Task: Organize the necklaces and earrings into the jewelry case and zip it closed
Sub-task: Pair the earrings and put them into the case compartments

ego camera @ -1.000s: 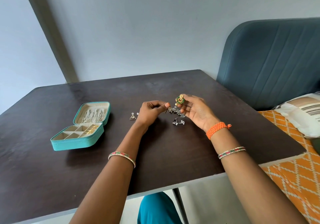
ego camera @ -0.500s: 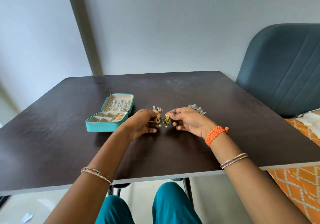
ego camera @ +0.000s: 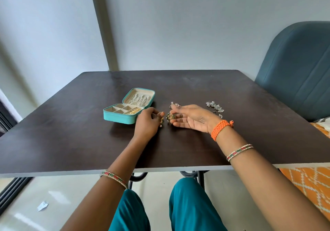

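A teal jewelry case (ego camera: 119, 118) lies open on the dark table (ego camera: 71, 141), left of centre. Its cream lid holds silver chains (ego camera: 140, 99); gold pieces (ego camera: 134, 111) sit in one tray compartment. My left hand (ego camera: 147, 123), just right of the case, pinches a gold and green earring (ego camera: 161, 121). My right hand (ego camera: 192, 119) holds the matching earring (ego camera: 170, 116) at its fingertips, the other fingers spread. A small silver earring (ego camera: 174, 104) lies just behind my right hand. Several silver earrings (ego camera: 215, 106) lie to the right.
A blue padded chair back (ego camera: 296, 73) stands past the table's right corner, with orange patterned fabric (ego camera: 310, 182) below it. A grey pillar (ego camera: 105, 25) runs up the wall behind. My teal-clad knees (ego camera: 187, 204) are under the front edge.
My view has swung left, so the case sits nearer the middle. Both hands, each with one earring of the pair, have moved close to the case. My right fingers have spread.
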